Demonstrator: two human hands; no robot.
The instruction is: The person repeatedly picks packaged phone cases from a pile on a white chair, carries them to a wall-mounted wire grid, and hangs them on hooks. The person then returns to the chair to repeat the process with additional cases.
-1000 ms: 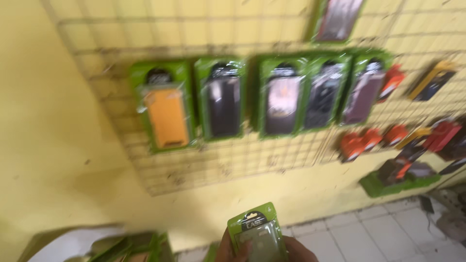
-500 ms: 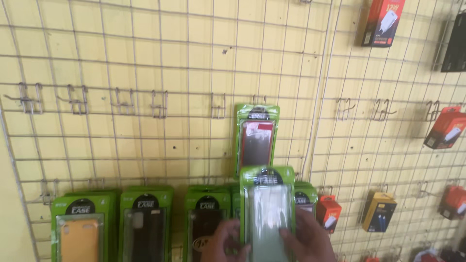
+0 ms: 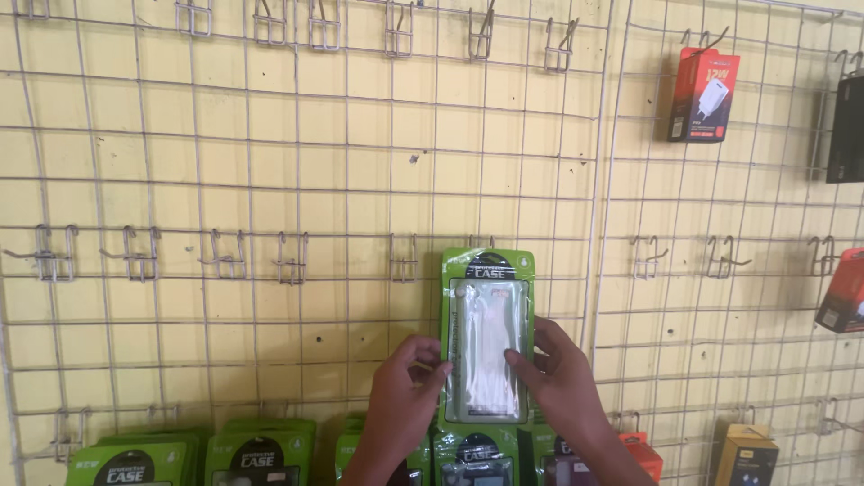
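case (image 3: 487,335) upright at hook level on grid (image 3: 297,162) | left hand (image 3: 402,391), right hand (image 3: 560,378) each pinching a side edge, steadying it

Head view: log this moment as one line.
left hand: grips green phone-case pack | right hand: grips same pack | pack: upright against wire grid | below: more green packs

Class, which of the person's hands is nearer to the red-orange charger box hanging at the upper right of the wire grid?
Right. The right hand grips the green phone case pack on the side below the red-orange charger box; the left hand holds the pack's far side.
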